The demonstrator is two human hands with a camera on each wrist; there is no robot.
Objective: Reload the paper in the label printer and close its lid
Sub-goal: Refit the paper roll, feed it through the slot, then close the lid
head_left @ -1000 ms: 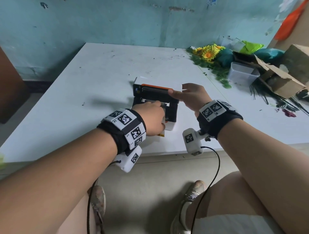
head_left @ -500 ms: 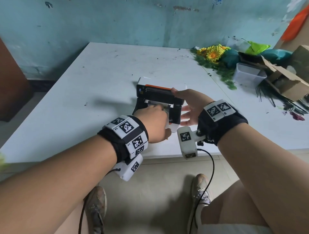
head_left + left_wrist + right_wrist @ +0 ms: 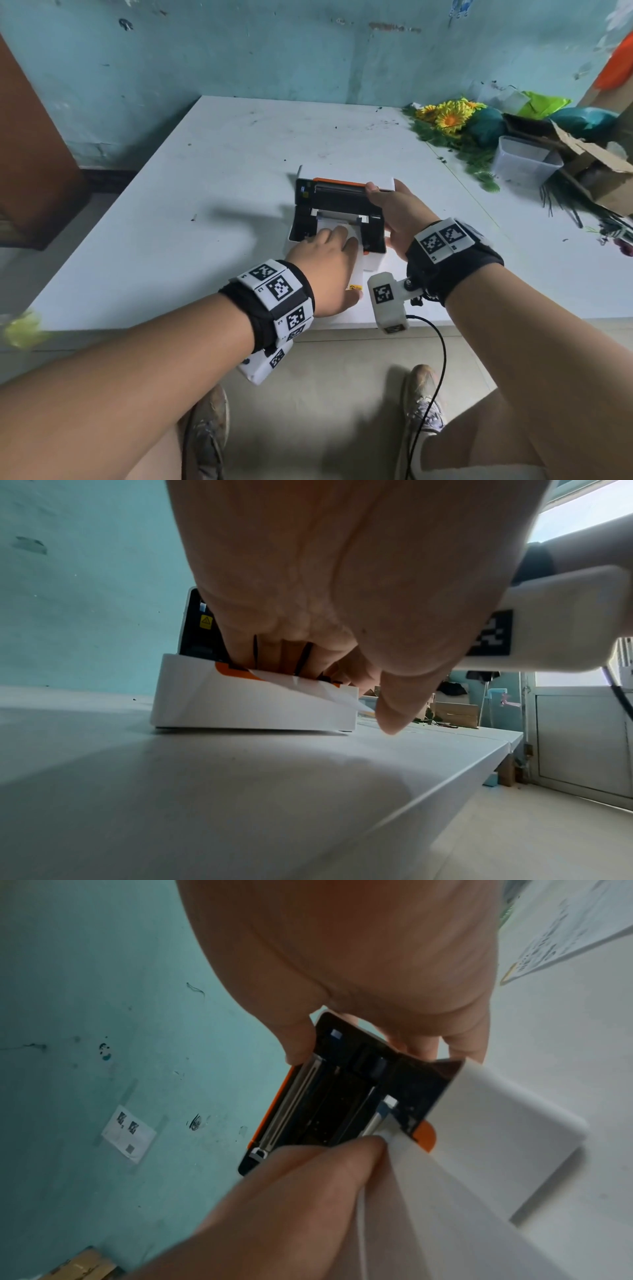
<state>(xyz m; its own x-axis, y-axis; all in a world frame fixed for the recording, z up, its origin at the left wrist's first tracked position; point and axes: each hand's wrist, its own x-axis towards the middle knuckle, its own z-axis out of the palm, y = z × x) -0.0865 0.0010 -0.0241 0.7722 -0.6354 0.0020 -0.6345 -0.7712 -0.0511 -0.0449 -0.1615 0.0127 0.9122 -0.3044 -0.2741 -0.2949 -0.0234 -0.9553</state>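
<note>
Now our left hand (image 3: 325, 263) presses flat fingers on the paper (image 3: 334, 224) (thin, likely floppy) in the label printer (image 3: 375, 262) at the table (image 3: 205, 171) edge nearest us, while our right hand (image 3: 400, 219) pinches the right edge of the stiff-looking lid (image 3: 339, 197).

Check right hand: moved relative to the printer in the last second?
Yes. The right hand slid nearer the person along the printer's right side; its thumb now sits on the lid's top right corner.

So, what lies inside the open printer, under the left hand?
A white paper strip lies in the printer, left hand resting on it. Anything beneath them is covered. The right hand grips the lid.
</note>
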